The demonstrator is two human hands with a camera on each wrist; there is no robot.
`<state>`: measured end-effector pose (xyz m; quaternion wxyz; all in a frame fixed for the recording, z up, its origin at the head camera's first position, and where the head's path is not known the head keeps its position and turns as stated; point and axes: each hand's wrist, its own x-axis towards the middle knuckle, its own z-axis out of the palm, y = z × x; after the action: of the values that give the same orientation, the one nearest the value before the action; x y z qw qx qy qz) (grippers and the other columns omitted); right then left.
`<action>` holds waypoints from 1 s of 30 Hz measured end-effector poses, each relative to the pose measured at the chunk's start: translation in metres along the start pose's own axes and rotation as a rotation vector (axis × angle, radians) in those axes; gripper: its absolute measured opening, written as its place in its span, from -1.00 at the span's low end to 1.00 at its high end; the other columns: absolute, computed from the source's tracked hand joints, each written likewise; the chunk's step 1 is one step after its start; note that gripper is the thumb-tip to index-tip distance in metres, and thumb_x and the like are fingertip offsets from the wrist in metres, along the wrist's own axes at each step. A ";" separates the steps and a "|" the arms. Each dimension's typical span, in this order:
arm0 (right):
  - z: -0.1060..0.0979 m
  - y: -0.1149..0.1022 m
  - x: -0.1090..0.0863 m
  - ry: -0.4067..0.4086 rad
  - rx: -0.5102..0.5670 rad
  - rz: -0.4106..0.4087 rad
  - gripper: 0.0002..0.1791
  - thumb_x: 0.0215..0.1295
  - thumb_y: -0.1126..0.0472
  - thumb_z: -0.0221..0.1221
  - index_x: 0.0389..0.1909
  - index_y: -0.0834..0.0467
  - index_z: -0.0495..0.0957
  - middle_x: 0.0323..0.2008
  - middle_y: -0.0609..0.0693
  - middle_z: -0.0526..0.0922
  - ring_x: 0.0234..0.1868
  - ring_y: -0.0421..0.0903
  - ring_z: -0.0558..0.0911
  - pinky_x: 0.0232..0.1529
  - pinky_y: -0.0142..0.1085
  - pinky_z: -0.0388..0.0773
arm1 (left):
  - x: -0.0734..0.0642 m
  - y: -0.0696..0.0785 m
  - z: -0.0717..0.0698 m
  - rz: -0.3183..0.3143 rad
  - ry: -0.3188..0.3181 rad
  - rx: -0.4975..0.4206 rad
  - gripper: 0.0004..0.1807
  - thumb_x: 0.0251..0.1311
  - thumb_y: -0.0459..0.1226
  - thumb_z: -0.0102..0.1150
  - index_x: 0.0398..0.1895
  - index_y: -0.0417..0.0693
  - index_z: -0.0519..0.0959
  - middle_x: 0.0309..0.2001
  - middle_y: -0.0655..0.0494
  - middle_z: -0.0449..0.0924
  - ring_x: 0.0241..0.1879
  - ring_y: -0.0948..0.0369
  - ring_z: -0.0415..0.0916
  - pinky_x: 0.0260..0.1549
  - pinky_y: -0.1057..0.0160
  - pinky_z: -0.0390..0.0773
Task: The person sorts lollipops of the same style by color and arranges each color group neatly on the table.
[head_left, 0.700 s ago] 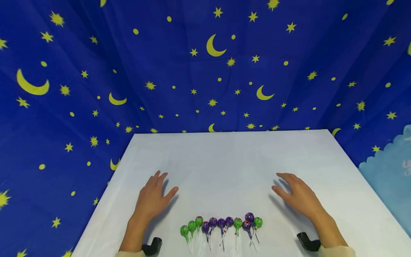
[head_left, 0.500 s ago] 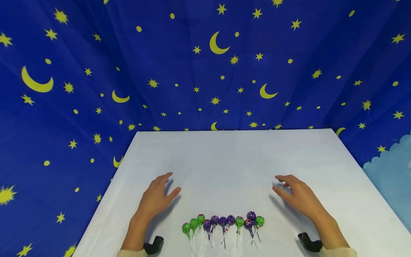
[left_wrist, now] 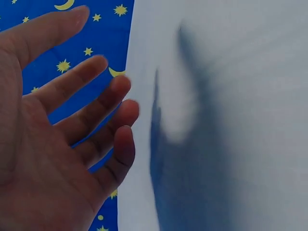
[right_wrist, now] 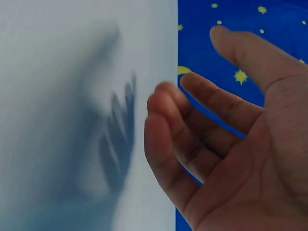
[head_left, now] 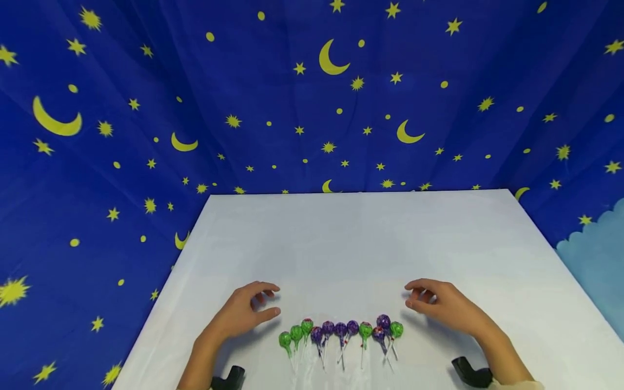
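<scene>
**Lollipops (head_left: 340,329) lay in a row across the near part of the white table (head_left: 358,238)**

There were eleven, green and purple, well away from the far edge and about midway between the left and right edges. Three green ones stood at the left end of the row, four purple came next, then a single green, and at the right end two purple and one green sat bunched close together. Their pale sticks (head_left: 363,352) pointed toward the near side, some of them crossing.

The left hand (head_left: 246,309) was just beyond the row's left end, half open, with its fingers gently bent, its thumb apart from them and nothing in its hold. The right hand (head_left: 441,304) matched it past the right end, also half open and holding nothing, its fingers curled a little more. Both were raised, touching neither lollipops nor table, and cast shadows (left_wrist: 207,144) on the white surface.

A black piece (head_left: 472,372) sat at each wrist, and a pale sleeve (head_left: 517,385) showed at the right one. Beyond the far corners rose a blue backdrop (head_left: 273,70) with yellow stars and moons.
</scene>
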<state>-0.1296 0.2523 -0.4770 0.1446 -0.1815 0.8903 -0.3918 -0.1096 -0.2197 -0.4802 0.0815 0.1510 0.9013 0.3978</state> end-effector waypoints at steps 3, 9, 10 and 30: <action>0.003 -0.001 -0.004 -0.071 0.065 0.002 -0.52 0.24 -0.10 0.25 0.03 0.16 0.56 -0.30 -0.09 0.58 -0.35 -0.15 0.56 -0.42 -0.29 0.51 | -0.005 0.000 0.004 0.017 -0.078 -0.036 -0.49 0.09 0.07 0.34 0.05 0.03 0.58 -0.23 0.16 0.57 -0.30 0.11 0.47 -0.32 0.24 0.46; 0.011 -0.006 -0.005 -0.163 0.114 -0.041 -0.59 0.18 -0.03 0.32 -0.08 0.16 0.58 -0.32 -0.04 0.58 -0.37 -0.13 0.54 -0.42 -0.29 0.49 | -0.009 0.002 0.009 0.001 -0.216 -0.064 -0.53 0.04 0.01 0.40 -0.01 0.05 0.58 -0.29 0.16 0.57 -0.34 0.15 0.48 -0.36 0.25 0.46; 0.013 -0.007 -0.004 -0.178 0.118 -0.044 -0.59 0.17 -0.02 0.33 -0.09 0.17 0.58 -0.33 -0.04 0.57 -0.38 -0.13 0.53 -0.42 -0.28 0.49 | -0.009 0.002 0.009 -0.003 -0.228 -0.064 -0.54 0.01 0.00 0.42 -0.03 0.06 0.58 -0.30 0.16 0.57 -0.35 0.15 0.48 -0.37 0.26 0.46; 0.024 -0.014 0.003 -0.226 -0.011 -0.039 -0.65 0.09 -0.08 0.38 -0.21 0.02 0.58 -0.34 -0.15 0.54 -0.41 -0.20 0.49 -0.41 -0.32 0.46 | -0.015 0.008 0.016 -0.018 -0.197 0.036 -0.58 -0.03 0.00 0.44 -0.12 0.10 0.58 -0.32 0.28 0.55 -0.35 0.22 0.48 -0.34 0.28 0.44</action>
<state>-0.1194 0.2266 -0.4826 0.2354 -0.2426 0.8667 -0.3668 -0.0893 -0.2087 -0.4840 0.1708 0.1827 0.8972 0.3639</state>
